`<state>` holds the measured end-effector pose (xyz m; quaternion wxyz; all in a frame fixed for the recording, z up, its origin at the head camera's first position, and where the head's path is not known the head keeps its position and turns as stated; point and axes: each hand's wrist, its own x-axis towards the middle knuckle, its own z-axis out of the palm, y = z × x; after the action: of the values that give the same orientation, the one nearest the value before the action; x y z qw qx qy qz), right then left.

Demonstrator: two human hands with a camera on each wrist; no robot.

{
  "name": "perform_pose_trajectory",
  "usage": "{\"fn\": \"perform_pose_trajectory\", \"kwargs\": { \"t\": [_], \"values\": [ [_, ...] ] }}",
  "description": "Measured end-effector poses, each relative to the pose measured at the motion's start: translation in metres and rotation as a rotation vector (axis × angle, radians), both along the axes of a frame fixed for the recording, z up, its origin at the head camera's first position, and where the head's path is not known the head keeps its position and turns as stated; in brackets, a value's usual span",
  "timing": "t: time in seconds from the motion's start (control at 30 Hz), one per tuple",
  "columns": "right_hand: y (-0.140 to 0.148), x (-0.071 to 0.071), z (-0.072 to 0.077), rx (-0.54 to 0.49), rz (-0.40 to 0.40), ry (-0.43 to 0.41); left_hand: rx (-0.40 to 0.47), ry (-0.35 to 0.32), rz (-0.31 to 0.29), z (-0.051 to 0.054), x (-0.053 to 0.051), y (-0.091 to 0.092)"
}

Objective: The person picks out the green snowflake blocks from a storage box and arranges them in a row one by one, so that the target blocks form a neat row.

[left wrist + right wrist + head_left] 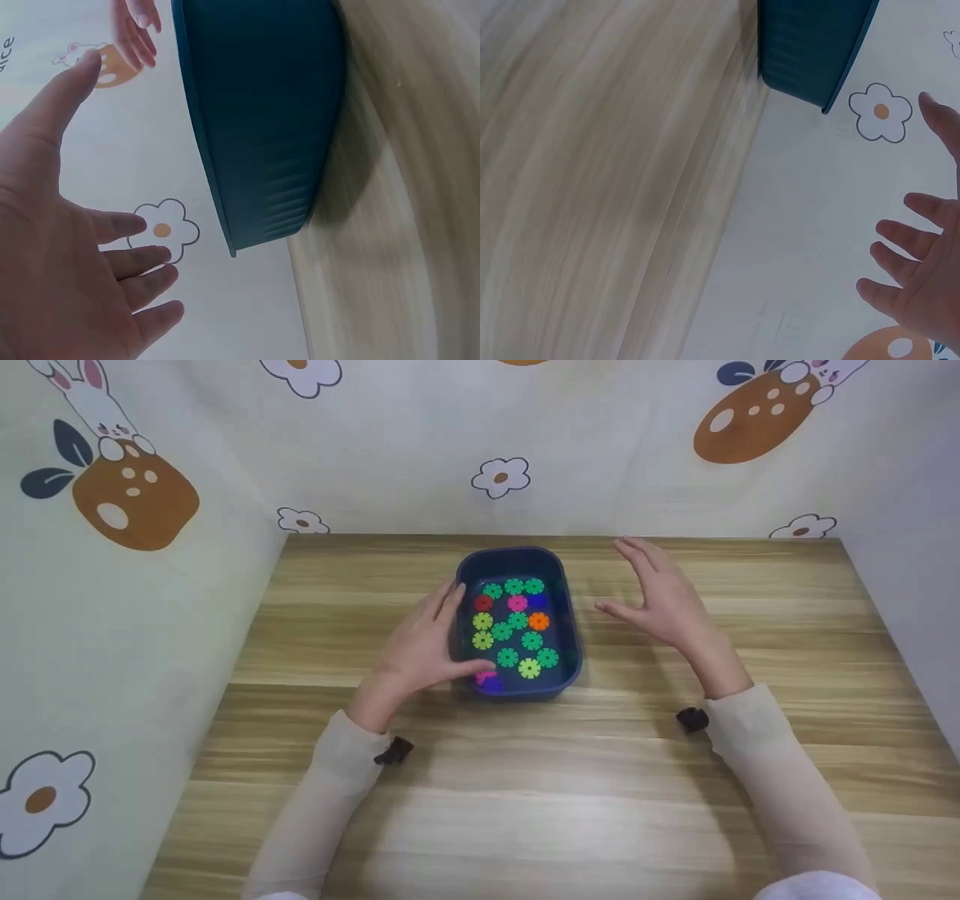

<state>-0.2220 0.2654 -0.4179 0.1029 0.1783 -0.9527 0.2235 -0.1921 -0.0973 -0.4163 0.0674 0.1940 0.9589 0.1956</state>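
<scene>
A dark blue plastic tub (574, 660) stands on the wooden table, with several flower-shaped discs (532, 640) in green, yellow, pink, red, orange and blue on its floor. My left hand (424, 649) is at the tub's left side, fingers spread, its thumb over the near left corner. In the left wrist view that hand (67, 247) appears apart from the tub wall (262, 112), holding nothing. To the right of the tub, my right hand (667, 600) hovers with fingers extended and thumb pointing toward it. The right wrist view shows this hand (922, 262) with nothing in its grasp.
The wood-grain table (555, 810) extends around the tub on all sides. Behind it and at the left rises a pale wall covering (390, 442) printed with flowers, rabbits and brown fruit. A plain pale wall (911, 510) borders the right side.
</scene>
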Motion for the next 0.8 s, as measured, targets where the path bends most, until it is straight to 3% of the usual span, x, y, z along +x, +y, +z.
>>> {"fn": "perform_pose_trajectory", "kwargs": {
  "t": [0.2,0.37,0.57,0.8],
  "values": [
    [-0.012,0.002,-0.003,-0.017,0.000,-0.070,0.071,-0.116,-0.013,-0.009,0.011,-0.001],
    [-0.021,0.002,-0.003,-0.041,0.002,-0.133,0.085,-0.162,-0.022,-0.016,0.015,0.000],
    [-0.029,0.002,-0.002,-0.072,0.018,-0.175,0.156,-0.152,-0.015,-0.026,0.014,0.000],
    [-0.039,0.000,-0.003,-0.090,0.034,-0.188,0.273,-0.227,-0.035,-0.031,0.004,-0.005]
  ]
}}
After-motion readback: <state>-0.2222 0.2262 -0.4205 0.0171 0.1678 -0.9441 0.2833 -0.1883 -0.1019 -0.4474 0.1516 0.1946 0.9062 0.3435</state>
